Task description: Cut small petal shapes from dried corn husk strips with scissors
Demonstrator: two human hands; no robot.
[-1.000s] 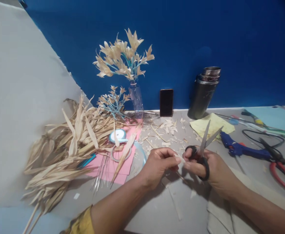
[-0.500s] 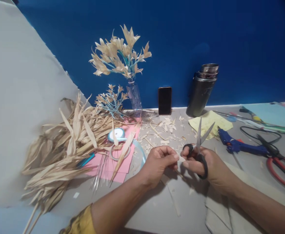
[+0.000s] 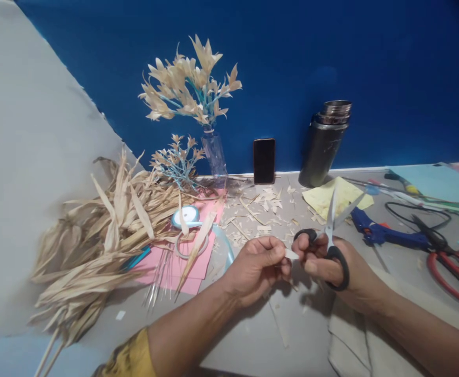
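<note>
My left hand [image 3: 263, 267] pinches a small pale piece of husk [image 3: 291, 254] between thumb and fingers, its tip pointing right. Close on the right, my right hand [image 3: 331, 264] has its fingers through the black handles of a pair of scissors [image 3: 330, 230]. The scissor blades are spread apart and point up, away from the pale piece. Pale scraps [image 3: 266, 201] lie scattered on the table [image 3: 249, 335] beyond my hands.
Dried husks [image 3: 115, 209] heap at the left by pink paper [image 3: 192, 264] and a ribbon spool [image 3: 186, 215]. Behind stand a bottle of husk flowers [image 3: 215, 154], a phone [image 3: 264, 161] and a dark flask [image 3: 324, 146]. A blue glue gun [image 3: 390, 234] and red-handled pliers [image 3: 449, 272] lie right.
My right hand and the scissors have shifted slightly right, away from my left hand. More of the pale piece shows between the hands.
</note>
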